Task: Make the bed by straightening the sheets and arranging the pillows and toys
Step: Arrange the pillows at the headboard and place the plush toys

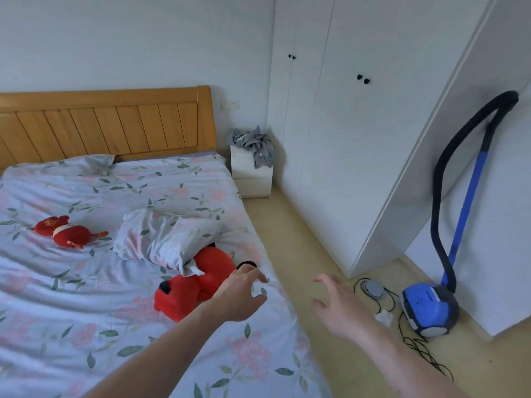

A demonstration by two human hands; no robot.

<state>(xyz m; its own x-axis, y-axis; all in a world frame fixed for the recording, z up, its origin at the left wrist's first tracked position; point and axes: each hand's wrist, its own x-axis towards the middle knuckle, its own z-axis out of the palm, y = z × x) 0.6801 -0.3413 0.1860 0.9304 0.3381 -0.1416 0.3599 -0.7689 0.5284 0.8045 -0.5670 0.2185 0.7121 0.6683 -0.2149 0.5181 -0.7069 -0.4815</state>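
A floral sheet (86, 297) covers the bed, wrinkled across the middle. One crumpled floral pillow (163, 237) lies mid-bed, partly on top of a large red plush toy (186, 291) near the right edge. A smaller red plush toy (67, 232) lies to the left. Another pillow (92, 163) sits flat against the wooden headboard (109, 124). My left hand (241, 294) hovers with spread, slightly curled fingers just right of the large toy, holding nothing. My right hand (336, 305) is open over the floor beside the bed.
A white nightstand (251, 179) with grey clothes (253, 145) stands right of the headboard. White wardrobe doors (344, 139) line the right wall. A blue vacuum cleaner (428, 308) with hose and loose cables stands on the floor at right.
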